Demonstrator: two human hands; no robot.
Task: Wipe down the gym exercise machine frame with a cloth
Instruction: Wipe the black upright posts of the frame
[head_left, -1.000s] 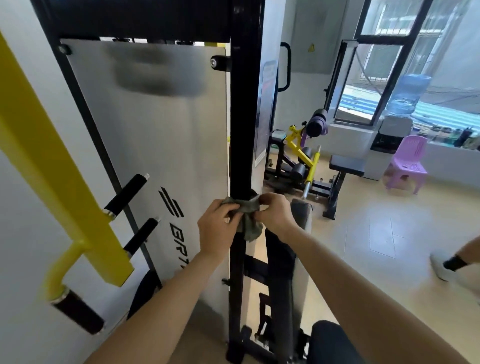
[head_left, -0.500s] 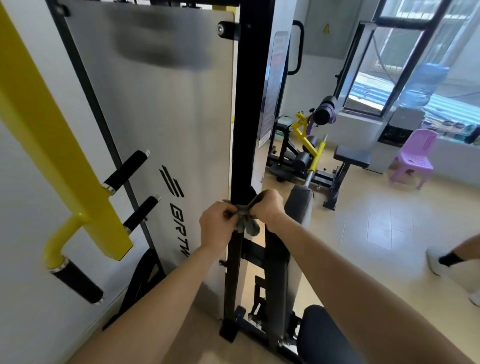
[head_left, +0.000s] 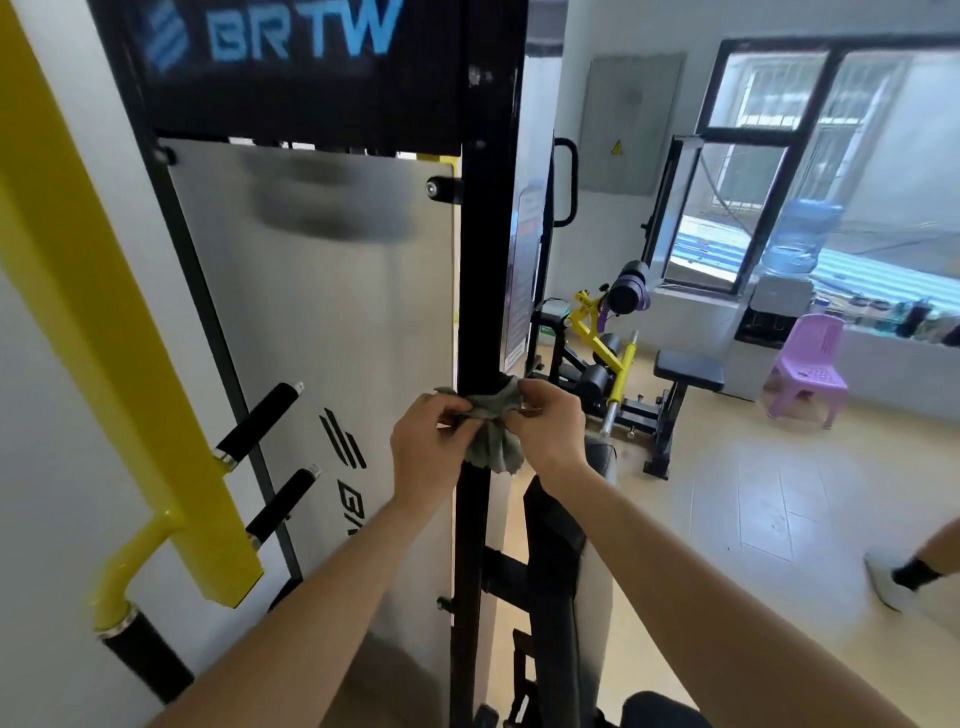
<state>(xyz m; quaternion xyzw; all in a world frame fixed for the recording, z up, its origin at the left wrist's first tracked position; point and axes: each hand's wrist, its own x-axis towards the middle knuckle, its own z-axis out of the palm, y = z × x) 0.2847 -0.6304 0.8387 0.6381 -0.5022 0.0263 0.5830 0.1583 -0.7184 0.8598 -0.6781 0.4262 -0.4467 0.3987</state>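
1. Since half a second ago both hands and the cloth have climbed the black upright post (head_left: 488, 260). They were level with the lower black peg handle (head_left: 283, 501) and are now almost level with the upper peg handle (head_left: 260, 421). The view has also tipped up, so the black header panel (head_left: 301, 31) with blue "BRTW" lettering now shows above.
2. The left hand (head_left: 431, 447) has its fingers curled in, pinching the left end of the grey-green cloth (head_left: 493, 441) just left of the post.
3. The right hand (head_left: 545, 431) pinches the other end between thumb and forefinger, its remaining fingers bent, just right of the post.
4. The cloth lies against the front of the post between the two sets of fingertips, bunched into folds. A loose tail hangs down below the fingers over the post.
5. The silver panel (head_left: 337, 338) stands to the left of the left fingers, beyond the knuckles.
6. Further left of those fingers a yellow arm (head_left: 104, 312) slants down to a black-gripped handle.
7. Below the right wrist a black padded seat back (head_left: 561, 571) rises beside the post.
8. Well beyond the right fingers stand a yellow-and-black leg machine (head_left: 602, 343) and a black bench (head_left: 685, 371). A purple plastic chair (head_left: 810, 369) and a water dispenser bottle (head_left: 800, 234) stand by the window.
9. At the far right edge another person's foot (head_left: 883, 582), in a white shoe and dark sock, is on the tiled floor.
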